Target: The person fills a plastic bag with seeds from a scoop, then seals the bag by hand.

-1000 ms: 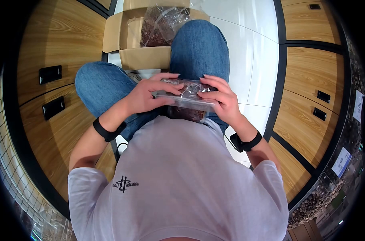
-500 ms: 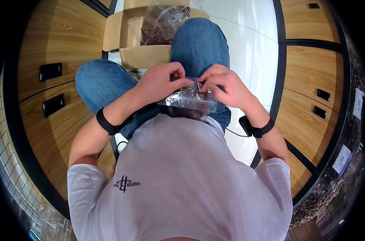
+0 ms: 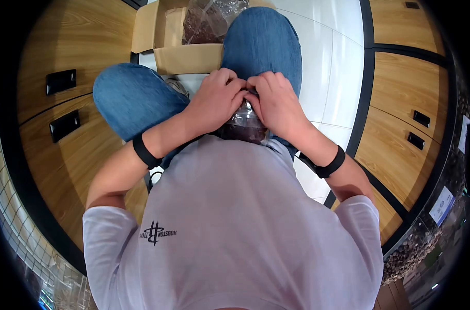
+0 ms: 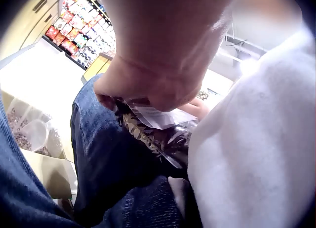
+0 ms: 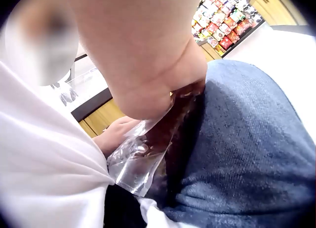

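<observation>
A clear plastic zip bag [image 3: 249,120] with dark reddish-brown contents lies in the person's lap against the white shirt. In the head view, the left hand [image 3: 218,98] and right hand [image 3: 276,102] meet at the bag's far edge, fingers curled, both pinching the plastic there. Their fingertips are mostly hidden behind the knuckles. Seen from the left wrist, a pale flap and a patterned side of the bag [image 4: 140,134] show below the hand. The right wrist view has the bag's loose clear end [image 5: 137,173] hanging toward the shirt.
An open cardboard box [image 3: 188,61] stands beyond the knees, holding a larger clear bag [image 3: 206,25] of dark reddish contents. Wood-fronted cabinets [image 3: 85,46] with black handles flank both sides. White floor tiles [image 3: 322,93] run along the right.
The hands, at first spread flat over the bag, have curled and drawn together at its far edge. The bag's wide top strip is now gathered between them.
</observation>
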{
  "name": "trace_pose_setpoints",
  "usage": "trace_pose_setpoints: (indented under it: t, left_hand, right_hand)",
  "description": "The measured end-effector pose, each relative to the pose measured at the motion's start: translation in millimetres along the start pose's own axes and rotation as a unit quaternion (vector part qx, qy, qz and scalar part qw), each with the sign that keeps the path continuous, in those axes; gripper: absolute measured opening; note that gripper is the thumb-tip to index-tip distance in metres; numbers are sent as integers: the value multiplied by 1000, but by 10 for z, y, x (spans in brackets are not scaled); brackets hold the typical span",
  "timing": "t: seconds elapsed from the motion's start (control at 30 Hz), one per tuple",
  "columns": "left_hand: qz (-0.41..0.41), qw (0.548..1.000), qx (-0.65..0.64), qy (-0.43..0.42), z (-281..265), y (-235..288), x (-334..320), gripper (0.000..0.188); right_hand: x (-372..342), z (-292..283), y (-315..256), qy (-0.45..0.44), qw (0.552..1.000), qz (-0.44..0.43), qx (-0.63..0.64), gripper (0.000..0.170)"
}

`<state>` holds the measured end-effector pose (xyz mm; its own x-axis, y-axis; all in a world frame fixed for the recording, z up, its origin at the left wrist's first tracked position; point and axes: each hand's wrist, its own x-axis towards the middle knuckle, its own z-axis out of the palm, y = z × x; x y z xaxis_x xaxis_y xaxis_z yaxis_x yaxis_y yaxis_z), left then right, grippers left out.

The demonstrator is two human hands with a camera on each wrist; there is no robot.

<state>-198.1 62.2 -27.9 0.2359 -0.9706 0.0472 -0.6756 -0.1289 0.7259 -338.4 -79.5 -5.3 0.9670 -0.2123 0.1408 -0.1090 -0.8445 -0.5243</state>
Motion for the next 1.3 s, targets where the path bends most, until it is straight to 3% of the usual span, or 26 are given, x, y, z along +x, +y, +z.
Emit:
trace_pose_setpoints:
  t: [0.13,0.23,0.3,0.4,0.5,0.7,0.9,0.93,1.03,1.1,1.13,1.2,1.27,1.3]
  left_hand:
    - [31,999,-5,-6,24,-56,-95,33]
    - [27,997,-38,-68,-51,-48,-115,44]
    - [62,992,10,-107,-70,-49,-113,52]
    - [118,988,28,-98,-43,-79,-95,57]
    - [115,985,13,-125,-38,-56,-99,62]
    - [155,973,74,-154,-15,-31,-132,63]
    - [187,963,10,-194,129,-168,-224,64]
    - [189,962,10,-196,162,-170,-238,64]
    - [162,966,-60,-192,245,-157,-253,64]
    - [87,972,-124,-179,279,-113,-282,64]
    - [91,972,-121,-180,273,-95,-288,64]
    - [20,966,-172,-194,248,-48,-324,61]
    - [2,974,-165,-154,270,-52,-369,60]
    - [-86,957,-241,-138,278,-82,-388,63]
  right_hand:
    - [-76,5,7,15,1000,11,20,25]
    - [-165,4,36,30,999,13,15,30]
    - [-238,-4,32,40,999,12,4,31]
    - [-334,-13,17,31,999,30,0,32]
    - [-462,34,20,54,997,50,-1,31]
    - [-731,77,29,59,995,76,-9,35]
    - [-947,148,33,91,993,53,-59,44]
    - [-1006,157,-16,106,987,105,-66,48]
    - [-1107,195,-21,144,969,197,-45,59]
    - [-1165,187,-31,156,956,247,-12,69]
    - [-1168,176,-33,161,955,247,-14,69]
    - [-1161,136,-55,136,952,274,13,67]
    - [-1129,57,-89,121,947,297,12,62]
    - [-1093,4,-109,105,942,320,10,58]
